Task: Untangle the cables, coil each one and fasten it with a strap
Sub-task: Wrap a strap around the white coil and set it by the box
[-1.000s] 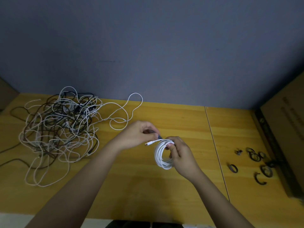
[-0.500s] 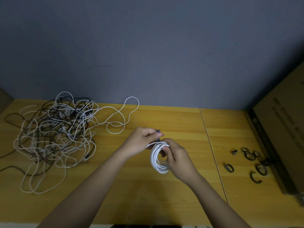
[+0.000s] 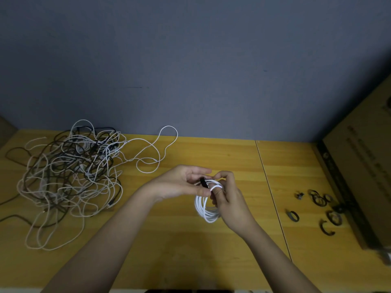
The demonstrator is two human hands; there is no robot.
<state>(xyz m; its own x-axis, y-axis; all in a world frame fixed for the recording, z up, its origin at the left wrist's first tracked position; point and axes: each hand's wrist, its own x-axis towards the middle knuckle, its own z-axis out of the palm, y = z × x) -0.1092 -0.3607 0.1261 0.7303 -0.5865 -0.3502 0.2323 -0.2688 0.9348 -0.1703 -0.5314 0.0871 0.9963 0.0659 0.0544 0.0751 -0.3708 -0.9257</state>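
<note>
white cable coil held up over the table, well right of the tangled cable pile | right hand grip curled round the coil | left hand pinching a black strap at the coil's top | loose straps lying further right of the coil

Cable tangle lay on the table at ten o'clock, against the wall. Coiled cable sat at centre, above the tabletop, between both hands. Straps were scattered at three o'clock, beside a cardboard box at the right edge.
</note>
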